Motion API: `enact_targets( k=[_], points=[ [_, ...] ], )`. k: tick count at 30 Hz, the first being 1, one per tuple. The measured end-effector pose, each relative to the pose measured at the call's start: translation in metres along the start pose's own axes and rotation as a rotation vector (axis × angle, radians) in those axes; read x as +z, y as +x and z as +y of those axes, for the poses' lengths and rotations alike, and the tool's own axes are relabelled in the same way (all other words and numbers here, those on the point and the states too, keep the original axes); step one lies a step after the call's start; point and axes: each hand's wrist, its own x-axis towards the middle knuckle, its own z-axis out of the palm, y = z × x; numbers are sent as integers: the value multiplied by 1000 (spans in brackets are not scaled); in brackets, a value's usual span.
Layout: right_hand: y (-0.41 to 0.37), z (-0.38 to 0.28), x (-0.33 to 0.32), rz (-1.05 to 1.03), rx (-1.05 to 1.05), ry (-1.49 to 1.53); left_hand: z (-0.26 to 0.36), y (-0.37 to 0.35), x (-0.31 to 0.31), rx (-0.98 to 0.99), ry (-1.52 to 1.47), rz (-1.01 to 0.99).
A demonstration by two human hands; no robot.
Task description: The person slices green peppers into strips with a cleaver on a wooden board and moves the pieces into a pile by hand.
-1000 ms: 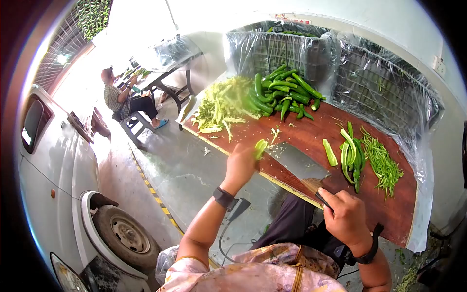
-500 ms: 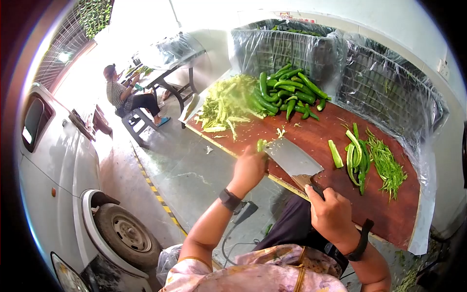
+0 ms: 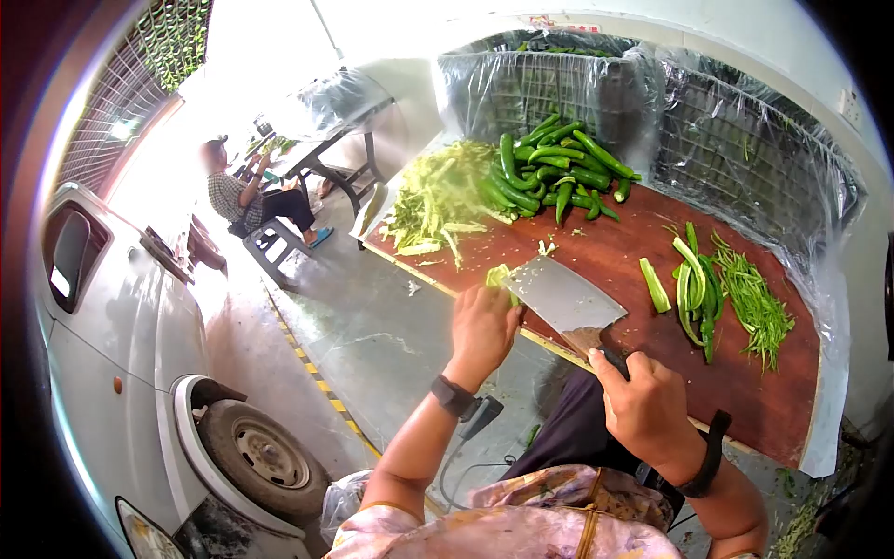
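Note:
My right hand [image 3: 644, 405] is wrapped around the handle of a cleaver [image 3: 568, 293], its broad blade lying low over the board near the front edge. My left hand [image 3: 484, 326] is closed on a piece of pale green pepper [image 3: 498, 276], just left of the blade tip. Small light bits stick to the blade. Beyond it on the red-brown board [image 3: 596, 247] are a heap of pale pepper cores and scraps [image 3: 433, 205] and a pile of whole green peppers [image 3: 559, 168]. Split pepper pieces [image 3: 694, 289] and finely cut green strips [image 3: 756, 303] lie to the right.
Plastic-lined crates [image 3: 745, 154] stand behind the board against the wall. A white vehicle [image 3: 121, 345] takes up the left side. Farther back, a person [image 3: 237, 196] sits on a stool beside another table [image 3: 345, 126]. A cable runs near the floor below my left wrist.
The view has shifted slightly, so the board and vehicle sit a little farther right. The pepper piece shows more above my left fingers. Both hands keep their grips, with the cleaver still beside the left hand.

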Motion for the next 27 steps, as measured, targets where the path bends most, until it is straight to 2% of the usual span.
enact_targets(
  k=[7,11,15,18,22,25,27],
  points=[
    [13,-14,6,-42,-59,-133,-5,-1,5,1,-117,43],
    [36,-17,38,-31,-91,-221,-10,1,9,34,-145,30],
    [52,-4,51,4,-52,-109,-10,2,8,9,-203,81],
    [36,3,32,54,-53,-31,-9,-1,9,12,-230,178],
    [17,-5,-3,-25,-15,15,-11,-2,8,4,-250,111],
    [22,-14,-7,-130,-1,-1,-11,-2,5,6,-232,64],
    [32,-15,8,-107,-50,-25,-13,-4,7,25,-277,108]
  ],
)
